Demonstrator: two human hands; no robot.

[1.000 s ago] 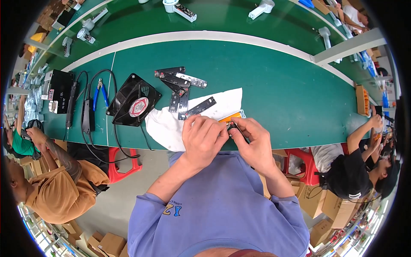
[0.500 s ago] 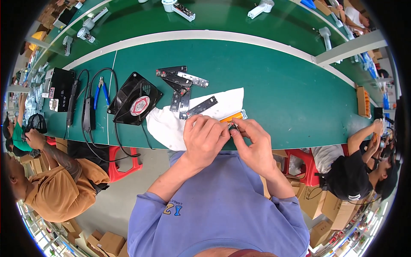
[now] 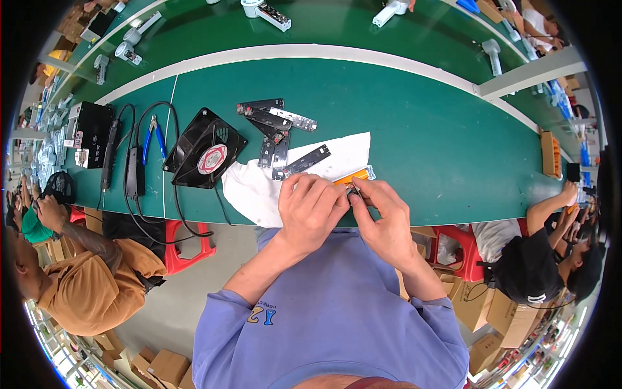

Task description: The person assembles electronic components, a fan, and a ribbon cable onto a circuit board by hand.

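My left hand [image 3: 308,211] and my right hand [image 3: 385,214] meet at the near edge of the bench, thumbs and fingertips closed in a pinch. Between the fingertips sits a small dark piece with thin wires [image 3: 352,190], too small and covered to name. Just beyond it lies an orange cylinder [image 3: 353,176] in a pale housing, partly hidden by my fingers. Both rest over a white cloth [image 3: 249,194]. A dark narrow circuit board [image 3: 307,161] lies on the cloth to the left, and several similar boards [image 3: 264,118] are heaped behind it.
Left of the cloth stand a black fan [image 3: 206,149], blue-handled pliers [image 3: 154,139], looping black cables [image 3: 134,172] and a black box [image 3: 91,136]. Behind a white rail, a green belt [image 3: 337,29] carries pale handheld parts. Co-workers sit on both sides.
Pale parts on the far belt have shifted slightly left, and a co-worker's fingers now show at its far right part. My hands hold nearly the same pinch.
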